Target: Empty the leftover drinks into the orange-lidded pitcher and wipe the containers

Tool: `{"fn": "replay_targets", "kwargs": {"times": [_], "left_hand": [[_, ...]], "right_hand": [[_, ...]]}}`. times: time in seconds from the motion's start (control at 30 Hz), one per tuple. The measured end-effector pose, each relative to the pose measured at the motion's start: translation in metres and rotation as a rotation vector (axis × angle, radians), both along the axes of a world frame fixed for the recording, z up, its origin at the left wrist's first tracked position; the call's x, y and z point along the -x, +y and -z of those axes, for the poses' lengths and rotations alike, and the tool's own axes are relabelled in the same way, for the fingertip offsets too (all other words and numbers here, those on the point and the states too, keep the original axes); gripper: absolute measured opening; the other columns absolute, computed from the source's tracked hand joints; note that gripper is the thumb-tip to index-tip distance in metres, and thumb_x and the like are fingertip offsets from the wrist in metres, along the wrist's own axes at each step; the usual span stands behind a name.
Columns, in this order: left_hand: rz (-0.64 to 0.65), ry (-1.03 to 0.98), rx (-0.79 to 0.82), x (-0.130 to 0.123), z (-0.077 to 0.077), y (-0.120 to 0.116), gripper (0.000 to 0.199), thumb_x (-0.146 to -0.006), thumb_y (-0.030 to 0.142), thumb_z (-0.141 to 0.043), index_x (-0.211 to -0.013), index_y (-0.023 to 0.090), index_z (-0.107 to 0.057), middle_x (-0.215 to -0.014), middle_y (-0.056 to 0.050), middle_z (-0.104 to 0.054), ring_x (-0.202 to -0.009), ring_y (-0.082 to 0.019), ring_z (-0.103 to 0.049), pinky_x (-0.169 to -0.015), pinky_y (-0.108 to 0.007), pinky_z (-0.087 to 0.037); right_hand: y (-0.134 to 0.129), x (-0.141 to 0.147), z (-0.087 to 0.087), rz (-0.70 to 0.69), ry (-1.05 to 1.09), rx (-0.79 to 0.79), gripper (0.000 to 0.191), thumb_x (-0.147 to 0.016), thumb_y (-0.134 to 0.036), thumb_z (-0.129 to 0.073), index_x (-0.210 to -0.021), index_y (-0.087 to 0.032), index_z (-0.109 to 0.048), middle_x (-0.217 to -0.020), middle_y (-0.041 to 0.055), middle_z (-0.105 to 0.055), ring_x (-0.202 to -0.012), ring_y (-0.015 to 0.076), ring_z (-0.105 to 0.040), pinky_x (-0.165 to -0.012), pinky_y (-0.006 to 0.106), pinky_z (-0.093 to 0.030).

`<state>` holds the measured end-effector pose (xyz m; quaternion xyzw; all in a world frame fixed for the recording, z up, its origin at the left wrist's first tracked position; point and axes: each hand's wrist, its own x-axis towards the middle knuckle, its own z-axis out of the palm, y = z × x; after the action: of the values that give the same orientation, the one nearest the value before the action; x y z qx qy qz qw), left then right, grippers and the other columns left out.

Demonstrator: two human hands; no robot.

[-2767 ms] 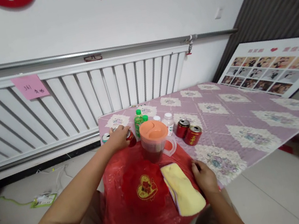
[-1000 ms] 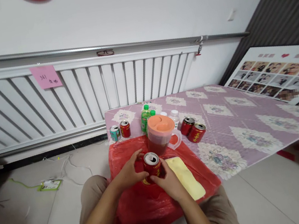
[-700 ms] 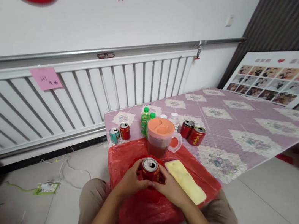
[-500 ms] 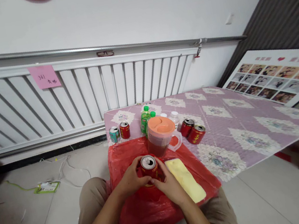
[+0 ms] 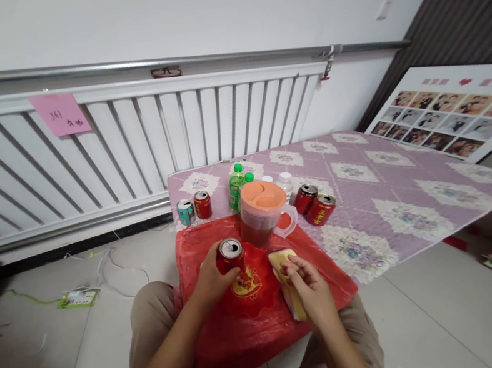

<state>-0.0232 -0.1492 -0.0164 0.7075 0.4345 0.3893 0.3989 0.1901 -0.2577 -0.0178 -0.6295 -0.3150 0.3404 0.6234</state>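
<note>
My left hand (image 5: 210,276) is wrapped round an opened red drink can (image 5: 231,254), held upright over the left side of a red scalloped plate (image 5: 259,308) with a yellow print. To the right, my right hand (image 5: 312,286) has its fingers curled at a yellow cloth (image 5: 289,290), whose right side is drawn up and folded over. Just behind the can and cloth stands a clear pitcher (image 5: 254,228) of brownish liquid with an orange lid (image 5: 263,196). Red plastic sheeting (image 5: 252,357) covers the near end of the table under these things.
A teal can (image 5: 186,213) and another red can (image 5: 203,205) stand at the back left. Behind the pitcher are green-capped bottles (image 5: 236,191) and white-capped bottles (image 5: 286,182). Two red cans (image 5: 321,209) lean at the right. A radiator (image 5: 197,123) lines the wall.
Both hands were round the can. My left hand has carried it slightly left and up, uncovering the plate's print. My right hand has moved right to the cloth, which was flat and is now folded.
</note>
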Motion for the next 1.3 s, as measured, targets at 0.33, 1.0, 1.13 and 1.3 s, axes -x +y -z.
{"fn": "replay_targets", "kwargs": {"times": [0.33, 1.0, 1.13, 1.3], "left_hand": [[-0.020, 0.163, -0.014, -0.006, 0.012, -0.005, 0.072, -0.067, 0.020, -0.076, -0.134, 0.022, -0.048, -0.137, -0.010, -0.060, -0.129, -0.032, -0.053, -0.112, -0.054, -0.033], [-0.076, 0.212, -0.024, -0.013, 0.025, -0.006, 0.071, -0.067, 0.017, -0.073, -0.133, 0.022, -0.048, -0.136, -0.012, -0.061, -0.129, -0.034, -0.054, -0.110, -0.058, -0.030], [-0.077, 0.211, -0.025, -0.013, 0.028, -0.005, 0.071, -0.067, 0.018, -0.072, -0.133, 0.022, -0.048, -0.137, -0.013, -0.060, -0.129, -0.034, -0.054, -0.110, -0.058, -0.031], [-0.091, 0.199, -0.045, -0.014, 0.032, -0.005, 0.071, -0.067, 0.020, -0.072, -0.134, 0.023, -0.048, -0.137, -0.013, -0.060, -0.129, -0.034, -0.054, -0.109, -0.058, -0.032]], "right_hand": [[-0.003, -0.013, 0.008, 0.031, -0.006, -0.014, 0.044, -0.073, -0.054, -0.073, -0.104, -0.023, -0.068, -0.103, 0.0086, -0.075, -0.102, 0.0284, -0.069, -0.097, 0.047, -0.052], [0.113, -0.066, -0.040, -0.006, -0.185, -0.102, 0.055, -0.068, -0.073, -0.066, -0.073, -0.018, -0.066, -0.069, 0.0012, -0.066, -0.067, 0.0169, -0.059, -0.063, 0.030, -0.049], [0.129, -0.061, -0.036, 0.033, -0.165, -0.088, 0.057, -0.064, -0.076, -0.067, -0.060, -0.020, -0.055, -0.049, -0.0065, -0.047, -0.048, 0.0103, -0.041, -0.047, 0.024, -0.035], [0.135, -0.052, -0.034, 0.156, -0.201, -0.108, 0.055, -0.066, -0.073, -0.065, -0.064, -0.018, -0.059, -0.050, -0.0064, -0.046, -0.051, 0.0108, -0.039, -0.048, 0.024, -0.033]]}}
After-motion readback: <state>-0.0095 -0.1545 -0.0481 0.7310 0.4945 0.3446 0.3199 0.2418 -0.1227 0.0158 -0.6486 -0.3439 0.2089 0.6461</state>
